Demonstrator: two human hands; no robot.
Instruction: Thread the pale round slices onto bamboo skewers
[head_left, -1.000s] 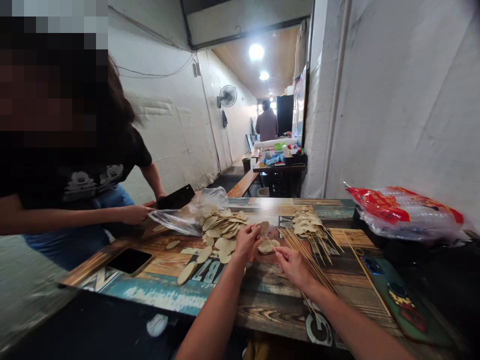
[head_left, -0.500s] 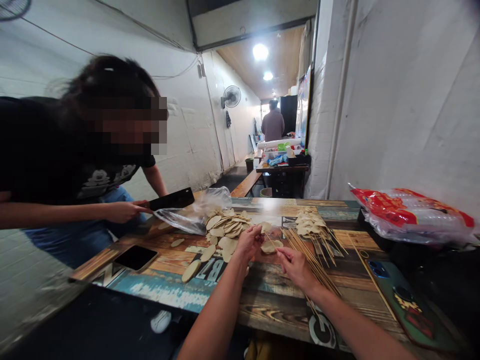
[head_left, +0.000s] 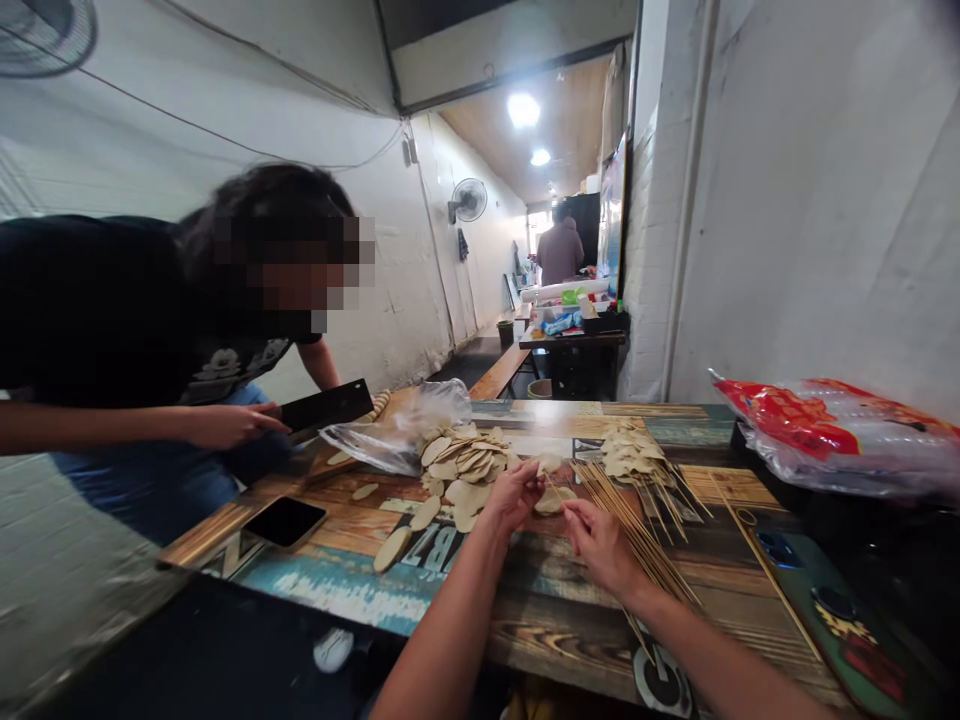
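My left hand point(head_left: 519, 495) is closed on a pale, thin oval slice point(head_left: 550, 463), which shows just past the fingertips. Pinched in my right hand point(head_left: 600, 540) is a thin bamboo skewer point(head_left: 555, 487) whose other end reaches my left fingers. Beneath them a loose slice point(head_left: 553, 500) lies on the table. Beyond my left hand is a heap of slices point(head_left: 461, 455), with several more spread in front of it. A bundle of bare skewers point(head_left: 622, 515) lies beside and partly under my right hand. Behind it, skewers loaded with slices point(head_left: 628, 450) are piled together.
On the left a co-worker point(head_left: 127, 320) leans over the table with a black cleaver point(head_left: 326, 405), near a clear plastic bag point(head_left: 390, 440). A phone point(head_left: 285, 522) lies at the left edge. At right are a green phone-shaped thing point(head_left: 832, 620) and a red-and-clear package point(head_left: 832, 425).
The co-worker's head and cleaver have shifted slightly, the head lower and further right. My view has turned a little left. Both my hands keep nearly the same pose.
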